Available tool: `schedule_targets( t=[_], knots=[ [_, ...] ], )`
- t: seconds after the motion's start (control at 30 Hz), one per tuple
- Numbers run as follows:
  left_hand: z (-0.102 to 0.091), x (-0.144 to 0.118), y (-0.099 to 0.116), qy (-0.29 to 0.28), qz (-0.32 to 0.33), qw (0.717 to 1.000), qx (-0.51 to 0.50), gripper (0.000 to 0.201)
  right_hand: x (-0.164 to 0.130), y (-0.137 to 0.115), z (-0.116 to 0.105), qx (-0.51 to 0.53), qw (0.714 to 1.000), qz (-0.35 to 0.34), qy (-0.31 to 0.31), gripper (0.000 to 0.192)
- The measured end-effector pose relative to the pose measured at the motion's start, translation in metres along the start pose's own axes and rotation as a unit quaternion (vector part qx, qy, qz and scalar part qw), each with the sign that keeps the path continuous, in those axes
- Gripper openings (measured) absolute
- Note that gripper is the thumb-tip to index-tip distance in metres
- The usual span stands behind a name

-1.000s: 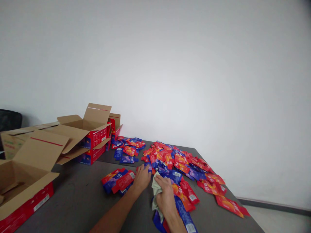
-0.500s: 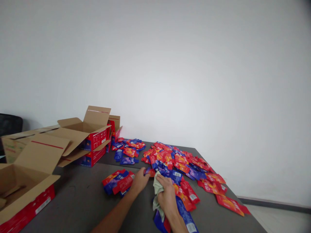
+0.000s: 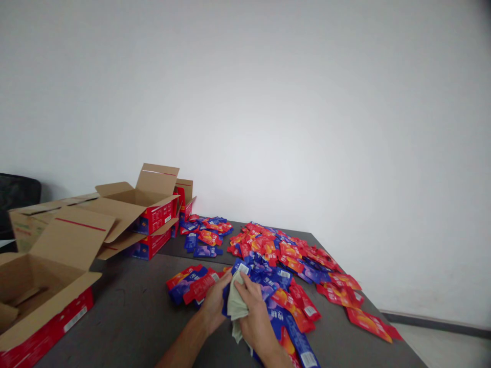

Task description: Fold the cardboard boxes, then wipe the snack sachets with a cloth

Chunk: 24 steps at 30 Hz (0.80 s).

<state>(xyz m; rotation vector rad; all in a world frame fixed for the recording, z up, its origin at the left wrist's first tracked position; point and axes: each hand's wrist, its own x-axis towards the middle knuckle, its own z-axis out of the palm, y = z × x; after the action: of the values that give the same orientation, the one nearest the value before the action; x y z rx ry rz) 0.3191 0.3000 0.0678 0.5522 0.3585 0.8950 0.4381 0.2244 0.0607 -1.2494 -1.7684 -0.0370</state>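
Observation:
My left hand is closed on a blue pouch with a white label, held above the dark table. Bunched in my right hand is a pale green cloth, pressed against the face of that pouch. The cloth covers much of the pouch, and some of my right fingers are hidden. Left of my hands lies a small stack of red and blue pouches. Just right of them more pouches overlap on the table, running back into a large heap.
An open red carton with raised brown flaps stands at the near left. Stacked open cartons are farther back, beside a brown box. A smaller pouch pile lies near the wall. The table's right edge slopes past a pouch.
My left hand has lifted the blue pouch and turned it upright. The cloth in my right hand has shifted left and now meets the pouch. The view has moved slightly.

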Motion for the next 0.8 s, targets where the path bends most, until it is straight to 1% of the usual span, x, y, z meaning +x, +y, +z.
schedule_targets(
  t=[0.1, 0.17, 0.27, 0.33, 0.4, 0.43, 0.53, 0.57, 0.63, 0.73, 0.8],
  knots=[
    [0.000, -0.003, -0.002, 0.009, 0.004, 1.000, 0.002, 0.033, -0.001, 0.000, 0.002, -0.010, 1.000, -0.005, 0.007, 0.063],
    [-0.002, -0.006, -0.003, 0.009, -0.008, 1.000, 0.014, 0.036, -0.002, 0.005, 0.000, -0.020, 0.999, 0.005, 0.042, 0.063],
    [-0.004, -0.010, -0.007, -0.009, -0.019, 0.999, 0.036, 0.041, -0.003, 0.014, -0.006, -0.040, 0.992, 0.038, 0.114, 0.070],
    [-0.003, -0.012, -0.010, -0.024, -0.022, 0.999, 0.043, 0.041, -0.002, 0.017, -0.011, -0.048, 0.989, 0.049, 0.129, 0.075],
    [0.000, -0.013, -0.011, -0.033, -0.019, 0.999, 0.033, 0.040, 0.000, 0.015, -0.015, -0.042, 0.993, 0.036, 0.105, 0.077],
    [0.003, -0.013, -0.010, -0.035, -0.019, 0.999, 0.022, 0.038, 0.002, 0.011, -0.016, -0.033, 0.996, 0.025, 0.081, 0.077],
    [0.007, -0.012, -0.004, -0.051, -0.044, 0.998, -0.008, 0.031, 0.008, -0.009, -0.019, -0.004, 1.000, -0.006, -0.016, 0.073],
    [0.008, -0.011, -0.002, -0.052, -0.053, 0.997, -0.012, 0.031, 0.010, -0.018, -0.020, 0.003, 0.999, -0.011, -0.052, 0.067],
    [0.006, -0.009, 0.002, -0.039, -0.058, 0.997, -0.015, 0.033, 0.013, -0.034, -0.020, 0.013, 0.994, -0.014, -0.105, 0.053],
    [0.002, -0.006, 0.004, -0.016, -0.052, 0.998, -0.024, 0.033, 0.014, -0.047, -0.019, 0.031, 0.989, -0.027, -0.141, 0.046],
    [-0.001, -0.005, 0.003, -0.015, -0.042, 0.999, -0.030, 0.029, 0.013, -0.044, -0.018, 0.038, 0.990, -0.032, -0.134, 0.047]
  ],
)
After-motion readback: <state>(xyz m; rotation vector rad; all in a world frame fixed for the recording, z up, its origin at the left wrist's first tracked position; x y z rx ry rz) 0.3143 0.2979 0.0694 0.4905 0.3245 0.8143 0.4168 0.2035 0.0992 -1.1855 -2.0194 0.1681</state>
